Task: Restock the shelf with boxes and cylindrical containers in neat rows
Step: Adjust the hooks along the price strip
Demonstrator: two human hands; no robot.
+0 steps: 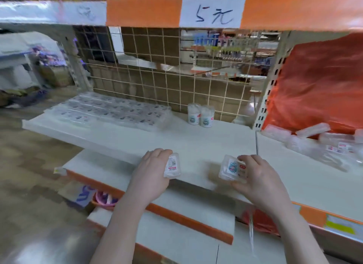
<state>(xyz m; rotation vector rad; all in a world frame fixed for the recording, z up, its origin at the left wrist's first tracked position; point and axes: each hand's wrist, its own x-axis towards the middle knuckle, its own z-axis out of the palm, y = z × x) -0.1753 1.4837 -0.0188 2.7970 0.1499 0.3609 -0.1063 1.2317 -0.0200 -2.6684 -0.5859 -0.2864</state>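
Head view, wide and blurred toward its edges, looks down on a white shelf point(137, 138) with both forearms reaching in from below. Much is hard to make out: the flat clear packets point(110, 112) laid in rows at the back left of the shelf show only grey smudges for print, and the heap of clear boxes point(322, 144) on the neighbouring shelf to the right is cut off by the frame edge, its labels unreadable. An orange bag point(318, 83) stands behind that heap, and a wire grid point(167, 71) backs the shelf. A white price sign point(213, 12) hangs on the orange strip above.

The left hand point(152, 169) grips a small clear box point(172, 166) near the shelf's front edge, fingers curled over its far end and thumb hidden under it. This box has its long axis running away from the camera, label side up.

The right hand point(255, 175) pinches a second clear box point(231, 168), fingers clamped over its right side and covering part of the label. It is tilted, its sticker face turned up and to the left; whether it touches the shelf cannot be told.

Two cylindrical tubs point(200, 116) stand upright and touching at the back, just before the grid.
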